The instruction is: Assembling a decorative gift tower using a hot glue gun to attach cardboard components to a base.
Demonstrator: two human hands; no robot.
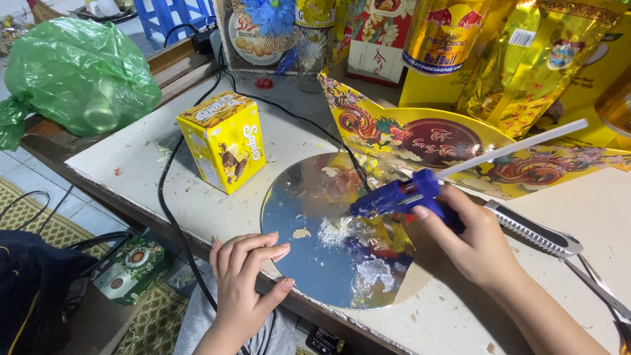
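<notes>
Right hand [476, 243] gripped the blue glue gun [401, 196], nozzle aimed left and down at the shiny round disc [328, 230] on the table [559, 289]. Left hand [246, 273] (loose, holding nothing) rested at the disc's near-left edge.

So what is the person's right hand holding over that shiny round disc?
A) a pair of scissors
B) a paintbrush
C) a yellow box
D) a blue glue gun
D: the right hand grips a blue glue gun with a white glue stick in its back, its nozzle pointing down at the shiny round disc.
</notes>
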